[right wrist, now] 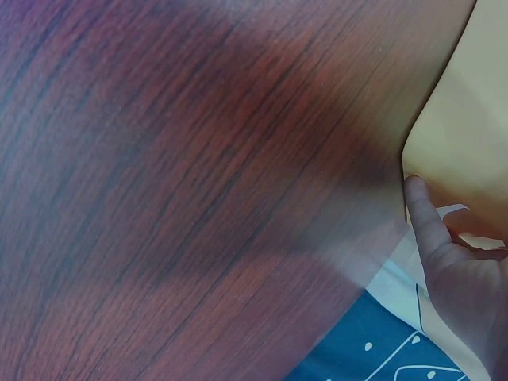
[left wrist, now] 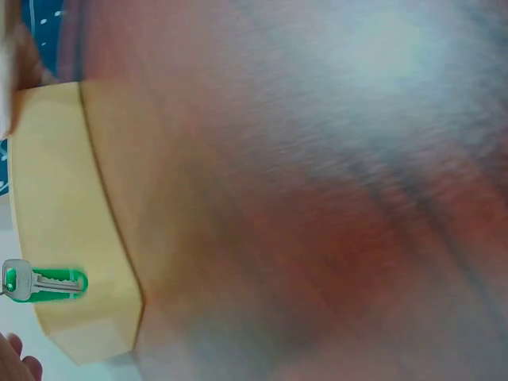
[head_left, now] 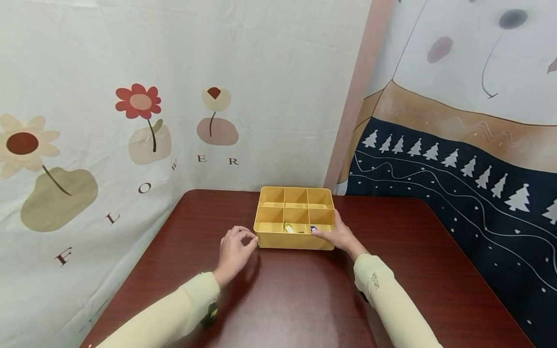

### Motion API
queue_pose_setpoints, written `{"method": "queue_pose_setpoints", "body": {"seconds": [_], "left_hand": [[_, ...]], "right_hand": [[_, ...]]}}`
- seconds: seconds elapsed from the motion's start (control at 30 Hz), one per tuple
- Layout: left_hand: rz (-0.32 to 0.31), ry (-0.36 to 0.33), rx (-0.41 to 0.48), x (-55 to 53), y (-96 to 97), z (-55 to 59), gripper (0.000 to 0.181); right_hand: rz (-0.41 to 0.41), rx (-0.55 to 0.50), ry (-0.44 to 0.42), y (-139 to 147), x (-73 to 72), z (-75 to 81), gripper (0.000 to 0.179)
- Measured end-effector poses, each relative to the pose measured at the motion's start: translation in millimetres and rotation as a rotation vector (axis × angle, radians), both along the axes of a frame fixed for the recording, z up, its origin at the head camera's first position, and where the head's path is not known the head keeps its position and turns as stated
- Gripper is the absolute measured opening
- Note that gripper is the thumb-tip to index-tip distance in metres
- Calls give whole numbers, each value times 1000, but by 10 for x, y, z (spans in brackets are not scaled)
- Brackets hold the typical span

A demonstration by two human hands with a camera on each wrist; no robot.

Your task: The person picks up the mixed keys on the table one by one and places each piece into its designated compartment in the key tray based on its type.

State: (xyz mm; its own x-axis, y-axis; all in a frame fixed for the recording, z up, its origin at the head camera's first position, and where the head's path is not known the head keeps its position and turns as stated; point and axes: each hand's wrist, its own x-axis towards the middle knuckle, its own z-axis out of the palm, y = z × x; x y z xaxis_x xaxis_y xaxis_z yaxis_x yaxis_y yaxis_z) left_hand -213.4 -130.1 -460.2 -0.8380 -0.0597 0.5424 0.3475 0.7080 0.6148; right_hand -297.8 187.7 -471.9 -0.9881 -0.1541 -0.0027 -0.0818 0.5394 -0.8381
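A yellow divided storage box (head_left: 293, 240) with several compartments stands on the table. My right hand (head_left: 341, 237) grips it at the right front corner, the thumb over the front rim and a finger (right wrist: 425, 210) along the side wall. Near the left front corner, my left hand (head_left: 235, 251) pinches a silver key with a green tag (left wrist: 49, 283), mostly hidden by the fingers in the head view. In the left wrist view the key overlaps the box wall. A small yellow-and-white thing (head_left: 288, 227) lies in the front middle compartment; a blue-and-white one (head_left: 313, 228) shows beside my right thumb.
The dark red-brown wooden table (head_left: 296, 299) reaches back to a white curtain (head_left: 278, 96) printed with flowers and letters. On the right hangs a dark blue cloth (head_left: 435, 179) with white trees.
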Motion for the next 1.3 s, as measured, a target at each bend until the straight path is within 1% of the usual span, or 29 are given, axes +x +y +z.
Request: {"method": "queue_pose_setpoints", "body": {"seconds": [0.13,0.3,0.43,0.57,0.67,0.8,1.07,1.13,1.3], "left_hand": [[-3,5,33,-70,-3,109,5],[-5,13,77,-188,20,266,7],[-4,4,106,-329,67,376,8],[8,-7,122,-491,126,443,10],[23,-19,117,-609,171,455,10],[36,-44,105,-724,224,445,12],[62,-65,47,-852,293,406,13],[61,-76,35,-877,299,392,14],[56,-67,7,-934,290,372,15]], "right_hand": [[-4,4,5,0,-2,-9,103],[-7,6,8,1,-4,-7,101],[-10,5,4,17,-11,-14,100],[-10,-13,-4,20,-14,-22,101],[-7,-24,-5,13,-13,-19,101],[-18,-17,-4,10,-22,-26,101],[-27,-12,2,0,-24,-19,103],[-32,-14,-3,-2,-18,-16,103],[-33,-18,-12,14,-28,-30,103]]}}
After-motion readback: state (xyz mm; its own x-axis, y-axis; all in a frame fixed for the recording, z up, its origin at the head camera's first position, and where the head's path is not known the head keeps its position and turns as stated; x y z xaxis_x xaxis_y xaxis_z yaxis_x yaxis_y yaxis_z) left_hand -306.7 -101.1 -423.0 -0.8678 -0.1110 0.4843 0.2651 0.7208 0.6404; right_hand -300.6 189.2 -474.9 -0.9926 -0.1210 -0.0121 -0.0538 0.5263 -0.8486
